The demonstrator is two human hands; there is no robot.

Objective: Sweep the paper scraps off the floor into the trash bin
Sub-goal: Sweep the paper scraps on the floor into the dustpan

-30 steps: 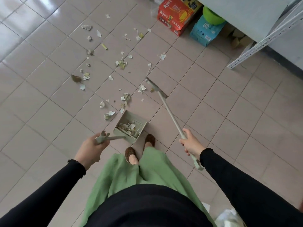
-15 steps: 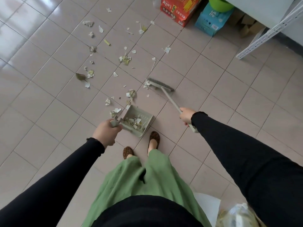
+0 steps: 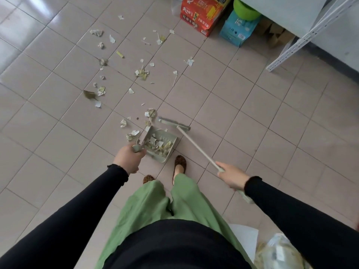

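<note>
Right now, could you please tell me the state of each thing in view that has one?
left hand, gripping the dustpan's handle.
right hand, gripping the broom's handle.
dustpan, down on the floor, some scraps inside.
broom, head on the tiles by the dustpan's mouth.
paper scraps, most lie scattered on the floor.
trash bag, partly in view, waste inside.

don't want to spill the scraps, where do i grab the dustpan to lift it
By the handle jutting from the dustpan's near left corner, approached from the person's side. Its open mouth faces away toward the broom head, so lifting there should tip the scraps back against the toothed rear wall.
</note>
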